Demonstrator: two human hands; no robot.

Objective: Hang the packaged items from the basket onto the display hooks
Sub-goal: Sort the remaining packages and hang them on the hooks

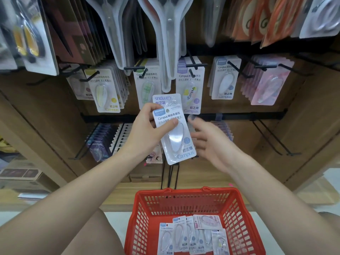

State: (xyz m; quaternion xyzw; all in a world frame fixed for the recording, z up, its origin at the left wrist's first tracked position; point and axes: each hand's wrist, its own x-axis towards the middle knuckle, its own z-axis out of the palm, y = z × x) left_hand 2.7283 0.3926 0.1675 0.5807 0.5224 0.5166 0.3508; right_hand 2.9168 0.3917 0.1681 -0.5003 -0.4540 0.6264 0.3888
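The left hand (147,126) pinches two blister packs (173,129) fanned together, thumb across the front card and fingers behind. The front pack is upright; the rear pack is inverted, its print reading upside down. This grip likely keeps the hang holes at the upper edge accessible. The right hand (209,142) hovers just beside the packs, to their right, fingers relaxed and spread, holding nothing; it appears positioned to take one pack or turn it upright. Directly above the packs, display hooks (237,68) carry matching correction-tape cards in several colours; the hook with blue-labelled white cards (223,80), above and right of the packs, matches the held front pack and is judged the destination. Below the packs, a red basket (239,214) contains several more packs (193,236) lying flat and overlapping, mostly blue-labelled, one pink (207,220).
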